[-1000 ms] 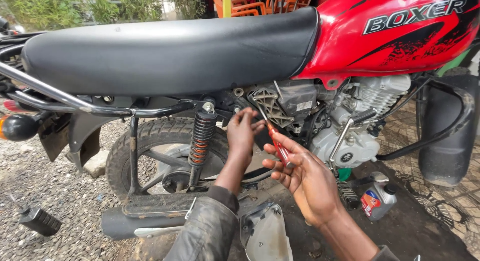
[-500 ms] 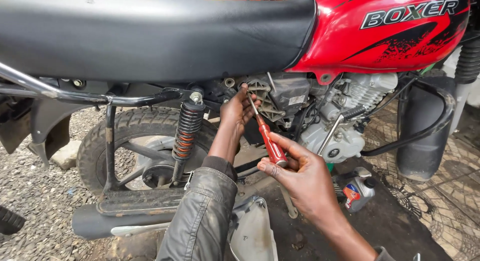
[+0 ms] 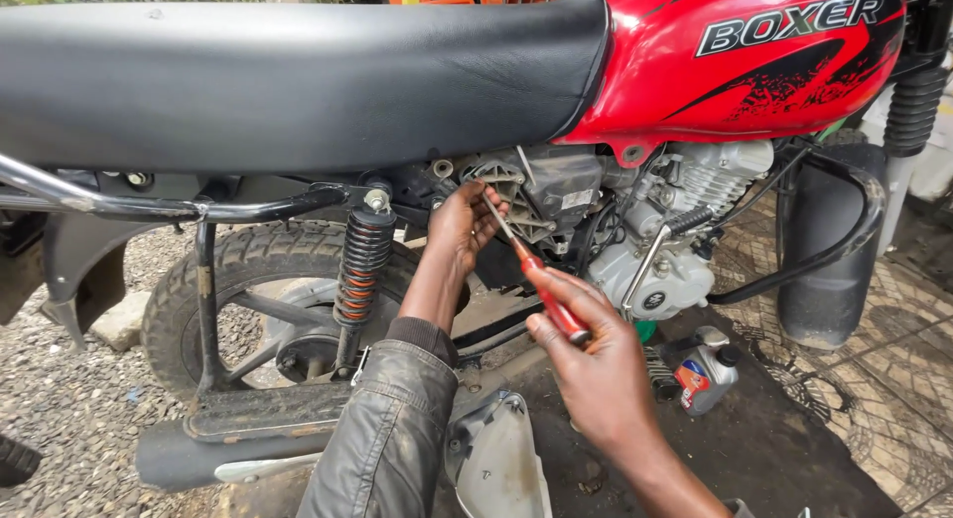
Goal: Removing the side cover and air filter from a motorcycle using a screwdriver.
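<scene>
Two hands engaged: right hand [image 3: 596, 374] fingers grip red screwdriver [image 3: 541, 285], tip at engine bracket [image 3: 511, 195]; left hand [image 3: 462, 225] fingers curled steadying it. Fastener not yet removed.

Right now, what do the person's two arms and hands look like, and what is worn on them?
Both hands are bare, with no gloves. The left hand comes out of a dark grey, shiny leather-like jacket sleeve with a ribbed knit cuff. The right hand has a bare forearm; no sleeve is visible.

screwdriver [image 3: 541, 280] tip hidden, tyre [image 3: 238, 270] partly hidden
</scene>
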